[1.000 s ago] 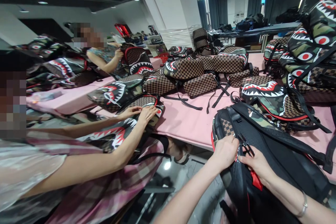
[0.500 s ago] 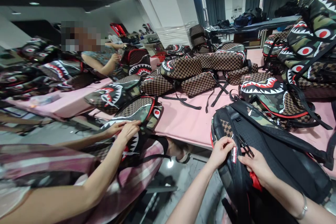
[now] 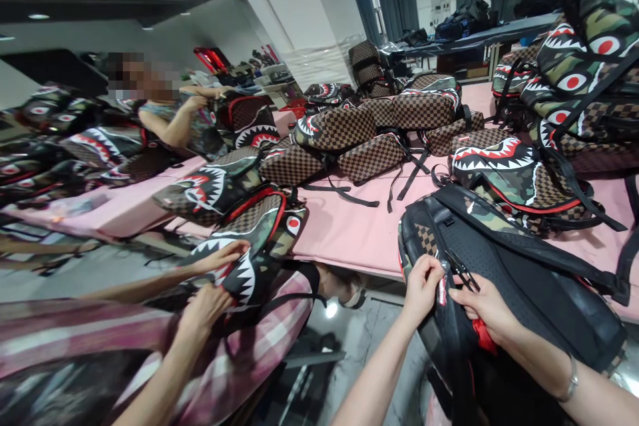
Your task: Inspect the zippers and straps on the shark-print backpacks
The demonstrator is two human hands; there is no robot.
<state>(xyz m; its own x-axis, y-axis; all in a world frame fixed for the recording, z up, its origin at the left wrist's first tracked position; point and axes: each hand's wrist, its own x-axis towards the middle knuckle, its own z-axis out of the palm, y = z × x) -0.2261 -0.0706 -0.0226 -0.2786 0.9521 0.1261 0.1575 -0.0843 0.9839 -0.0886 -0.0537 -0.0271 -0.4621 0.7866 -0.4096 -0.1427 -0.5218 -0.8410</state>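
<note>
A black backpack [image 3: 539, 293] lies back side up in front of me, its near end over the pink table's edge. My left hand [image 3: 424, 285] pinches its shoulder strap [image 3: 452, 339] just above a small red-and-white label [image 3: 442, 293]. Closed around slim dark thread snips [image 3: 463, 271], my right hand [image 3: 492, 311] is beside the same strap. The blades point up and left, close to my left fingertips. Below the right hand shows a piece of red material [image 3: 484, 336]; its kind is unclear.
A co-worker on the left has both hands [image 3: 210, 299] on a shark-mouth backpack [image 3: 264, 246]. More checkered and camouflage backpacks [image 3: 372, 156] lie along the pink table [image 3: 339, 229], with a tall stack [image 3: 579, 80] at right. Another person [image 3: 174, 116] works farther back.
The view has shifted slightly. My hands keep nearly the same hold on the strap and snips. The co-worker's nearer hand has moved down and left on their backpack.
</note>
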